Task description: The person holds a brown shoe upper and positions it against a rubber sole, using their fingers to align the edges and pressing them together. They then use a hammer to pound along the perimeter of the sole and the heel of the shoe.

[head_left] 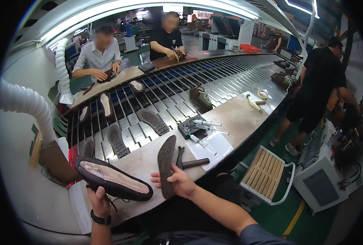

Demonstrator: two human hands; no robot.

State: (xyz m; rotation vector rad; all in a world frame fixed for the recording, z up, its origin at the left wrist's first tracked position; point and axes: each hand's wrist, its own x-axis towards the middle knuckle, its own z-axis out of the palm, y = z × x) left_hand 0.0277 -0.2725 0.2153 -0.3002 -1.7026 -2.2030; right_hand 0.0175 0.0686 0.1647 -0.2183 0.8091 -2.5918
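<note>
Holding a shoe upside down in the left hand (99,204) and a loose sole under the right hand (180,182).

Gripping the shoe (114,179) from beneath with closed left fingers, bottom turned up and pale inner layer showing, raised just over the near edge of the counter (238,116); pressing the dark sole (166,165) with the right hand, fingers curled over its near end, tread side up, lying lengthwise on the counter. Lying just right of the sole, touching or nearly so (hard to tell): a hammer (188,160). Resting farther along the counter: syringes (204,127) on a dark pad and a white sheet. Riding on the slatted conveyor (181,98) beyond: more soles (153,121). Working at the far side and to the right: other people.
</note>
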